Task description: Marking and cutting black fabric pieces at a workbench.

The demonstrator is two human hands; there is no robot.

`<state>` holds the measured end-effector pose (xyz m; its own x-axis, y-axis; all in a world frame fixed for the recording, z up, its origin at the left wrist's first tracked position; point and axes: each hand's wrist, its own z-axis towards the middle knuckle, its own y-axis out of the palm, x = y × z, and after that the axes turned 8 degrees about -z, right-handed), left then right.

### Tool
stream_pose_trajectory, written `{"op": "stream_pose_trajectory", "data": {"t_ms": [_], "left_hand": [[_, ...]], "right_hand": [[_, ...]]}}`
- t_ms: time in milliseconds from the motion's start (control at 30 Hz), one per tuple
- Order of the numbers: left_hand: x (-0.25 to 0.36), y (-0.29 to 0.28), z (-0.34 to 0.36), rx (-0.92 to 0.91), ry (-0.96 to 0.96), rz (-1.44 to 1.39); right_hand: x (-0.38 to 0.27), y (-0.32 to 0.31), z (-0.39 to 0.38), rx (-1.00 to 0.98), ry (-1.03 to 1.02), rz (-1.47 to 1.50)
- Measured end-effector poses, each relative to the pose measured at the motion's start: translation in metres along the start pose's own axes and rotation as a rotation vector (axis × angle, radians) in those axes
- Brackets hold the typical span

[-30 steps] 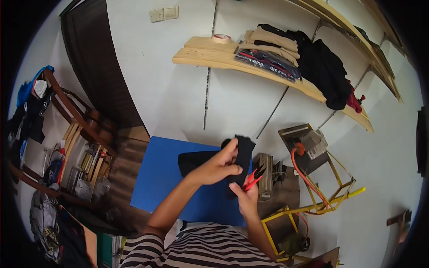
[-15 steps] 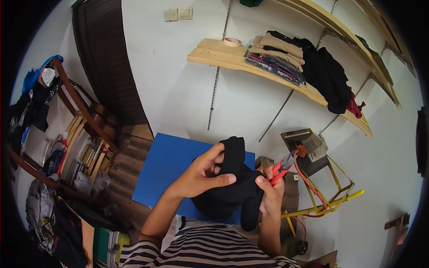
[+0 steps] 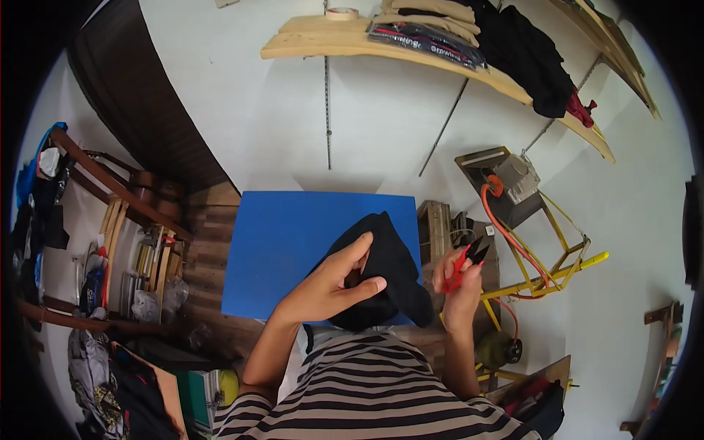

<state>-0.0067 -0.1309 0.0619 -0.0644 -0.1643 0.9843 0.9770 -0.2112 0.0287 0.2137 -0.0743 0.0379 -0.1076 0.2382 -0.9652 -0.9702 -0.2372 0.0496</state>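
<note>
A black cloth garment (image 3: 400, 275) hangs bunched and folded over the near part of the blue tabletop. My left hand (image 3: 319, 286) is closed on it, with the thumb and fingers pinching a fold and the rest draping to the right. To the right of the cloth and apart from it, my right hand (image 3: 460, 304) grips red-handled thread snips (image 3: 457, 271). Their dark blades point up and away from me, spread a little. Part of the handle is hidden by my fingers.
The blue table (image 3: 268, 249) stands in front of me. A wooden wall shelf (image 3: 315, 40) with folded clothes (image 3: 433, 44) and a tape roll (image 3: 342, 13) is beyond it. At right stands a yellow metal frame (image 3: 546, 282) with an orange hose (image 3: 506, 231); crowded racks (image 3: 110, 183) are at left.
My right hand has come off the cloth and moved right with the snips. The cloth now hangs from my left hand alone, and the view has tilted down.
</note>
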Motion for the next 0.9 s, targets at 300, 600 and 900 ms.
{"op": "stream_pose_trajectory", "data": {"t_ms": [300,600,900], "left_hand": [[-0.007,0.003,0.007,-0.102,-0.082,-0.445],[-0.006,0.006,0.016,-0.127,-0.041,-0.514],[-0.007,0.005,0.018,-0.148,-0.044,-0.437]], "right_hand": [[-0.011,0.005,-0.004,-0.095,-0.422,-0.550],[-0.016,0.006,-0.004,-0.136,-0.428,-0.731],[-0.011,0.011,-0.001,-0.141,-0.415,-0.831]]}}
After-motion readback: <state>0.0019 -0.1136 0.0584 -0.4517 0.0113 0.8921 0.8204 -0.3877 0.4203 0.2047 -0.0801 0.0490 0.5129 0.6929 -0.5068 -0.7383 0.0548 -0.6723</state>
